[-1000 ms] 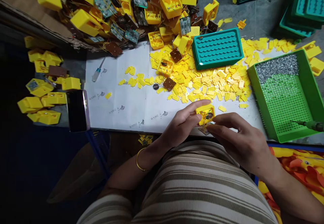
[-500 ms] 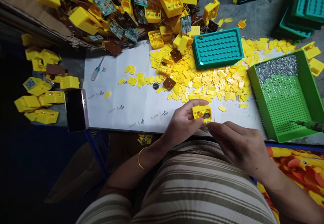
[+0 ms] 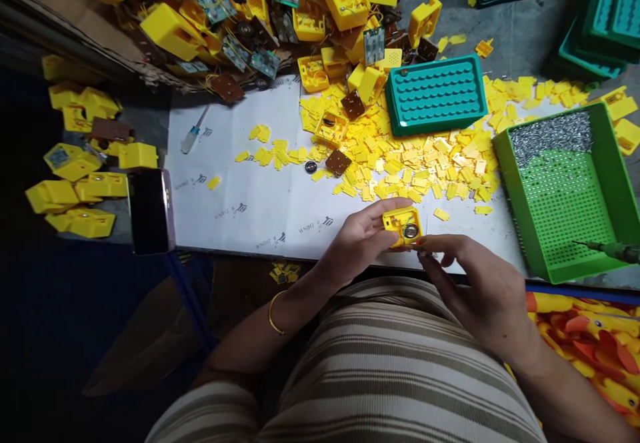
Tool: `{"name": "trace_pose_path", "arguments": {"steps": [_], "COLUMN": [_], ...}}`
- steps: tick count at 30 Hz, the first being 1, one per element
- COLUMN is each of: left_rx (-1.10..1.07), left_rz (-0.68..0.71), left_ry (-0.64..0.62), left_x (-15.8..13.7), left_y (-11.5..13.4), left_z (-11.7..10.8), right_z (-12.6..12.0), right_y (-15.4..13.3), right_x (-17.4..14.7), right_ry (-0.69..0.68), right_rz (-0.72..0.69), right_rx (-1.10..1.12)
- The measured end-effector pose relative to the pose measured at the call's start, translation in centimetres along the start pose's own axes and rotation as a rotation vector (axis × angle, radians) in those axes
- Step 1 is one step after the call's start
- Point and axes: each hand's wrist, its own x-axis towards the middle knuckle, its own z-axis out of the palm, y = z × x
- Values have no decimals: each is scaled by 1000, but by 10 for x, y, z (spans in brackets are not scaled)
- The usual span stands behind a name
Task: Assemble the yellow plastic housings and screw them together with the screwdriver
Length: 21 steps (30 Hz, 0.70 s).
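Observation:
My left hand (image 3: 357, 237) is closed around a small yellow plastic case (image 3: 400, 217), its open side facing up. Inside the case sits a round dark speaker (image 3: 411, 231) with a metallic rim, and thin wires show beside it. At the case's lower right edge, the fingertips of my right hand (image 3: 475, 283) come together; whatever they pinch is too small to make out. Beyond my hands, many flat yellow plastic pieces (image 3: 445, 163) lie heaped on white paper. A loose round speaker (image 3: 311, 167) and a brown square board (image 3: 339, 162) rest by that heap.
A teal tray (image 3: 435, 93) stands on the yellow pieces. To the right, a green basket (image 3: 535, 229) holds many small metal screws, with an electric screwdriver (image 3: 617, 251) over it. At left are a phone (image 3: 150, 209) and a screwdriver (image 3: 193, 136). Yellow cases (image 3: 173, 29) pile up behind.
The yellow case has tipped so that more of its inside and the speaker face me. My right hand's fingers have shifted slightly and spread a little at the case's lower right edge.

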Motion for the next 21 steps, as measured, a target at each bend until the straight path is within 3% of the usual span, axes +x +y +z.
{"name": "trace_pose_path", "arguments": {"steps": [6,13,21], "left_rx": [12,116,223], "left_rz": [11,35,132], "left_ry": [-59,-143,-155], "left_x": [-6,-13,-15], "left_y": [2,0,-1], "left_z": [-2,-3,-7], "right_z": [-9,-11,-7], "right_y": [-3,-4,-3], "right_x": [1,10,16], "right_ry": [-94,-176,-125], "right_rz": [-53,-8,0], "right_rx": [53,-5,128]}}
